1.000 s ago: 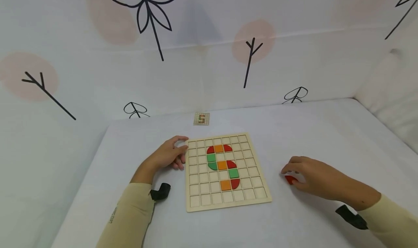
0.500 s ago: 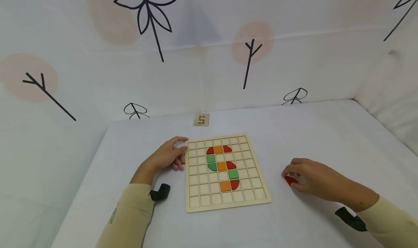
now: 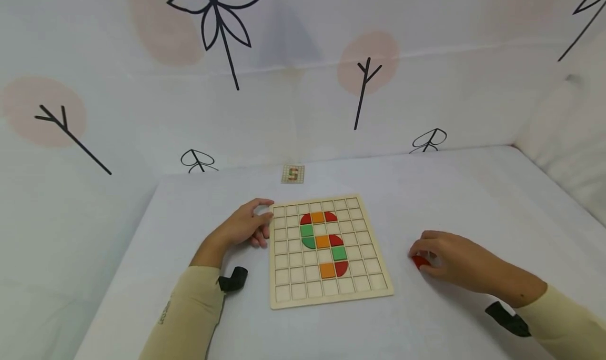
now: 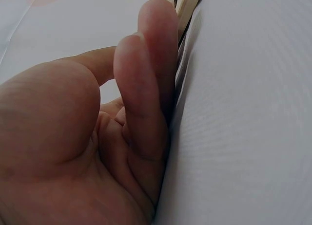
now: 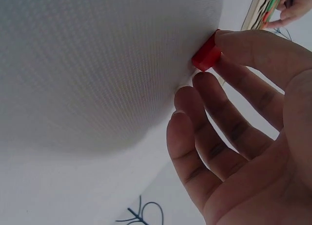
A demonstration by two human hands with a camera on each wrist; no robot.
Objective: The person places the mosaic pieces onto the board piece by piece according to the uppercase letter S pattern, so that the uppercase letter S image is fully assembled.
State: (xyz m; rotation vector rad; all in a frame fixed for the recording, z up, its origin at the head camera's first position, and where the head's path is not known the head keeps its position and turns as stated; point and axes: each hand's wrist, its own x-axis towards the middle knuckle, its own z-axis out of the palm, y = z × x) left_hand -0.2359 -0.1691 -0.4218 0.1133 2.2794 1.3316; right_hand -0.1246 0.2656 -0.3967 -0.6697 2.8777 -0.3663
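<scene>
A square wooden grid board (image 3: 289, 278) lies on the white cloth, with red, orange and green pieces forming an S-like figure in its cells. At its left edge rests my left hand (image 3: 243, 224), thumb and index fingertips touching the rim. The left wrist view shows that hand's fingers (image 4: 141, 84) lying relaxed along the cloth beside the board. Well to the right of the board, my right hand (image 3: 456, 260) pinches a small red piece (image 5: 208, 53) between thumb and index finger, close over the cloth. The other fingers of that hand are loosely bent; they partly hide the piece from above.
Behind the board lies a small card (image 3: 293, 174) printed with a coloured S on a grid. A patterned cloth wall (image 3: 303, 107) rises at the back of the table. Dark straps with camera mounts (image 3: 233, 279) sit on both wrists.
My right fingers have drawn in slightly around the red piece, and the hand has shifted a little. My left hand and the board stay in place; the view shifts very slightly.
</scene>
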